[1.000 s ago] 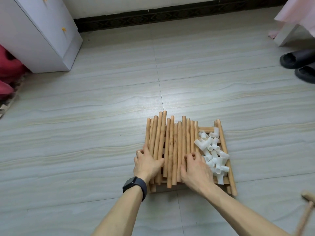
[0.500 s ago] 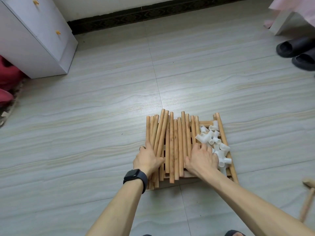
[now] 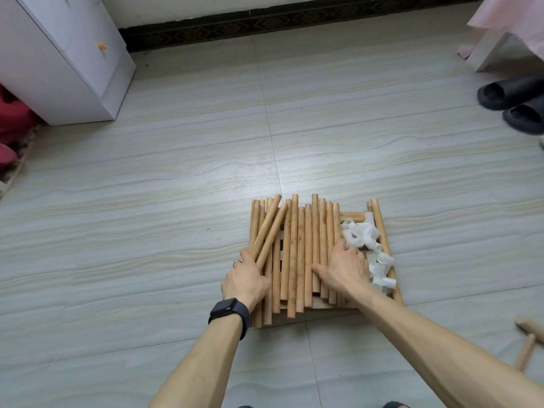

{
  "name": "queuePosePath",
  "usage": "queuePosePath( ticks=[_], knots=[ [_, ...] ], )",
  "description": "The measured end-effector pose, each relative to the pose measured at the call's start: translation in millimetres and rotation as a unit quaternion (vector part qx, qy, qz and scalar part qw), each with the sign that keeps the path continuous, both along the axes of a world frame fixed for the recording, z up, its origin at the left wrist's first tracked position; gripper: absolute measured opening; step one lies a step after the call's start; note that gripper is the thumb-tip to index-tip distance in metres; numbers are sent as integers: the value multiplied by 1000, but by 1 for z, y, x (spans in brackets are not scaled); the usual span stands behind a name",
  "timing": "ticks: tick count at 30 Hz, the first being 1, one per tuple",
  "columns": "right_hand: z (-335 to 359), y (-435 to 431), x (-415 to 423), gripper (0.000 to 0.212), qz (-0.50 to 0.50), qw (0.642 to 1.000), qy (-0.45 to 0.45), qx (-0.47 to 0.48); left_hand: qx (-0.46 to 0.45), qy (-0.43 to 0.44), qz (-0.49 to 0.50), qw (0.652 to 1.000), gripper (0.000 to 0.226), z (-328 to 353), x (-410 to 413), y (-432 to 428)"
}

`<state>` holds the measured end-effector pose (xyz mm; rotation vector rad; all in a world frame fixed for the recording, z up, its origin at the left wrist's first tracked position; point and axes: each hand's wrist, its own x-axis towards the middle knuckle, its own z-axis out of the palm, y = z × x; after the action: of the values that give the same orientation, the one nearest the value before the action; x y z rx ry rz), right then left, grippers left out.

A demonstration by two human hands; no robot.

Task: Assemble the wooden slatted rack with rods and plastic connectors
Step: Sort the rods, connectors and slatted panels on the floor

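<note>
Rods (image 3: pixel 303 248) are piled on the rack (image 3: pixel 354 215) beside connectors (image 3: pixel 374 251). Two tilted rods (image 3: pixel 270 231) are gripped by the left hand (image 3: pixel 245 281); the right hand (image 3: pixel 346 267) is laid flat, fingers (image 3: pixel 341 247) straight, perhaps touching connectors.

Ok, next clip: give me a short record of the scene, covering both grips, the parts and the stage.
left grip: holds two rods, angled across the pile
right grip: flat on the rod pile, beside the connectors
support: slatted panel on the floor
tool: mallet, lower right, untouched
stage: nothing joined yet
</note>
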<state>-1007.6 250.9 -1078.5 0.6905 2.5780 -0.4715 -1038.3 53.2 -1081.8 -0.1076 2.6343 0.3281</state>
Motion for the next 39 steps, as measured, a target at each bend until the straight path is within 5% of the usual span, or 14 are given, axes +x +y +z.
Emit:
queuePosePath(
  ticks=[9,18,28,39],
  knots=[
    [1,-4,-19,89,-37,998,-42,24,55,-26,32,998,32,-7,-5,-16],
    [-6,-5,-25,44,-28,999,-12,28,238,-63,133,960,29,-16,-8,-47],
    [24,9,-22,17,-62,989,27,-130,349,-46,214,911,26,-6,-4,-80],
    [28,-144,1,29,11,943,-33,-332,191,-24,234,953,30,-32,39,-180]
  ],
)
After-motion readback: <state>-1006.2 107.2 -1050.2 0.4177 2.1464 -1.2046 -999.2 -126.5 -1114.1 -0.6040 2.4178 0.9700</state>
